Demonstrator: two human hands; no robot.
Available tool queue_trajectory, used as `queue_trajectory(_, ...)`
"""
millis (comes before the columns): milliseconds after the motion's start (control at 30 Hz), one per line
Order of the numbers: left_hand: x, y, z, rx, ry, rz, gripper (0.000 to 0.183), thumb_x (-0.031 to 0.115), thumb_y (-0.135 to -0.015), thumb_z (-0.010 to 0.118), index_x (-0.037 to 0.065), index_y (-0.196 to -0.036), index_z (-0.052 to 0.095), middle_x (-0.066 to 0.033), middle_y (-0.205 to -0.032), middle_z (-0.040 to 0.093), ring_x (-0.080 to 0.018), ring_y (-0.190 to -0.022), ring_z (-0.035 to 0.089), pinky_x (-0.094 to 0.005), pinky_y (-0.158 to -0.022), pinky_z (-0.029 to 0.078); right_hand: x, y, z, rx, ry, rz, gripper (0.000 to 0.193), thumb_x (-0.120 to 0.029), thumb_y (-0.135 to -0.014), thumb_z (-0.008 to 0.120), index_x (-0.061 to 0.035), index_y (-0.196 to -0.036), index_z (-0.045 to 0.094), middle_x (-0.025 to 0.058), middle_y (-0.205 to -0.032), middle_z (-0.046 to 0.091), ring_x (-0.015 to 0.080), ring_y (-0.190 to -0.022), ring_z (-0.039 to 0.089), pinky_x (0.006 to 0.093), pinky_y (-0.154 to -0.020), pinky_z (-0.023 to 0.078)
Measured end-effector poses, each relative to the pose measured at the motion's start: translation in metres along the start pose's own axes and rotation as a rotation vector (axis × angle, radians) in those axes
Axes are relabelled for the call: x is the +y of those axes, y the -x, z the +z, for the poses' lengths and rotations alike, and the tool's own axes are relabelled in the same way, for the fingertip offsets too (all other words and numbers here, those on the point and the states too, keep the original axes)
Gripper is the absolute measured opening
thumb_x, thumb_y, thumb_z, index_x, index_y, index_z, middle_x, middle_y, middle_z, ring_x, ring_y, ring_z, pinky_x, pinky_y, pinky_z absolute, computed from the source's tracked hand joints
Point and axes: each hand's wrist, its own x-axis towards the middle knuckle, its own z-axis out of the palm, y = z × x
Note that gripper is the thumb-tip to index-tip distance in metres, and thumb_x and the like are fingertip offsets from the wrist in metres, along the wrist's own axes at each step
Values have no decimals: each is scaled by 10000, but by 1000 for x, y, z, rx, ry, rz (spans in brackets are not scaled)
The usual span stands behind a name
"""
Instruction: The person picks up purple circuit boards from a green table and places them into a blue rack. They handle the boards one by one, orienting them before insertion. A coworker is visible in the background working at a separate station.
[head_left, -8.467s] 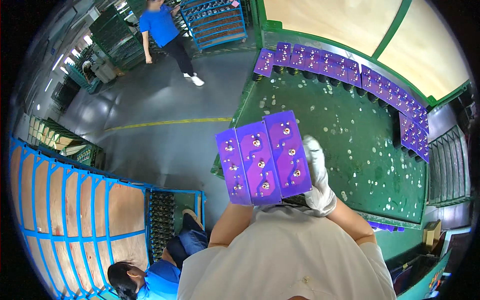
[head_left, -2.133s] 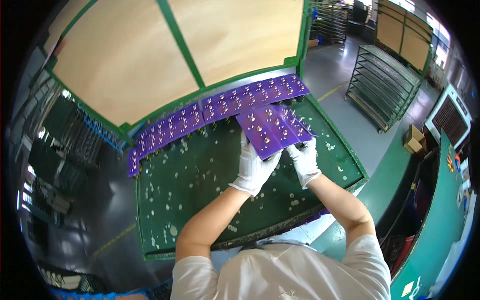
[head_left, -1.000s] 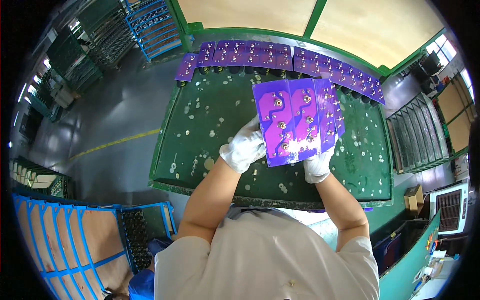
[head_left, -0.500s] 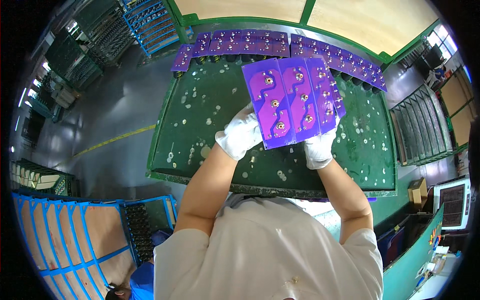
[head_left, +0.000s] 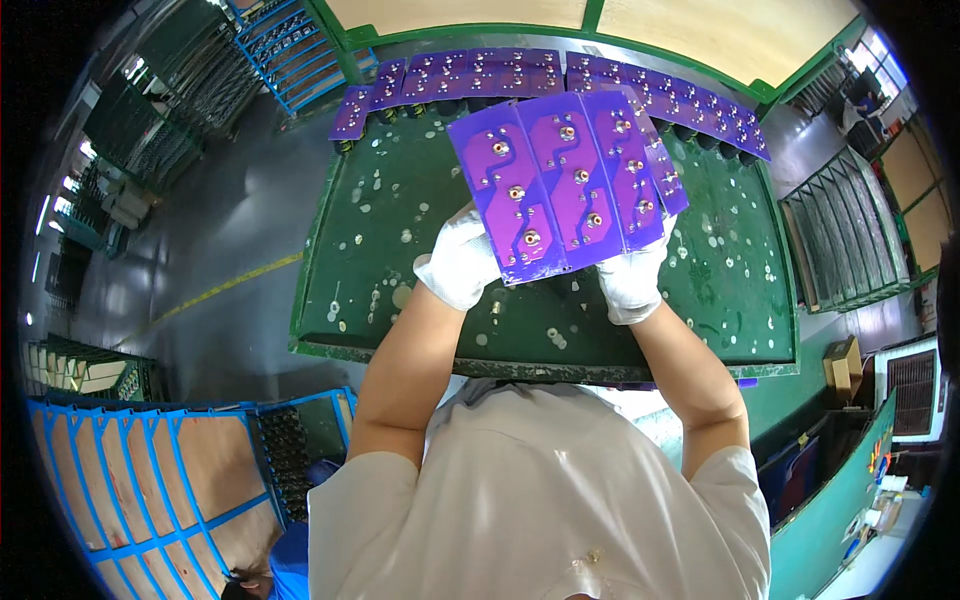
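Note:
A purple circuit board panel [head_left: 556,205], scored into sections and dotted with metal terminals, is held up over the green table. At its lower left edge my left hand [head_left: 462,258], in a white glove, grips it, with the fingers partly hidden behind the panel. My right hand [head_left: 634,280], gloved too, closes on its lower right edge. The panel tilts, its left side higher in the picture. Beyond it, a row of similar purple boards [head_left: 482,76] lines the table's far left edge, and another row [head_left: 690,104] continues to the far right. Dark round parts show beneath them.
The green table [head_left: 380,255] has a raised rim and pale spots. Blue-framed racks [head_left: 170,470] stand at the lower left, near a person in blue [head_left: 290,560]. A wire rack [head_left: 848,235] and a cardboard box [head_left: 843,368] are on the right.
Both hands have moved slightly left with the panel, which is still held between them. The view has shifted a little. The rows of boards look unchanged.

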Motion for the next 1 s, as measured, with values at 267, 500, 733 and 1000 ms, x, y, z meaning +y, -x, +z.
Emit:
queue_trajectory(267,-2,4,-15,23,-191,44,396,2,-899,543,-75,-1284,490,-163,-1242,589,-248,-1085,617,-374,-903,536,3,-3,0,11,115,-114,838,-338,-751,778,-21,-1374,316,137,-1299,455,283,-1180,487,422,-1036,340)
queue_trajectory(500,-5,1,-17,109,541,-168,424,213,-958,436,14,-1331,466,-172,-1280,566,-302,-1121,605,-464,-944,508,1,2,-1,-28,-172,-12,927,-327,-744,790,-32,-1421,229,134,-1349,432,247,-1225,471,408,-1031,370)
queue_trajectory(733,-5,4,-20,28,578,-165,427,215,-934,466,22,-1314,486,-165,-1249,586,-304,-1073,627,-466,-904,524,8,5,-3,-34,-184,288,905,-299,-736,797,-35,-1413,258,128,-1349,448,234,-1248,467,406,-1035,376)
queue_trajectory(1000,-2,11,-22,55,268,-139,377,116,-975,391,-17,-1323,448,-149,-1249,569,-261,-1122,594,-378,-935,521,6,7,-5,-38,-60,99,898,-250,-716,810,-37,-1404,273,132,-1344,458,232,-1239,475,407,-1035,380)
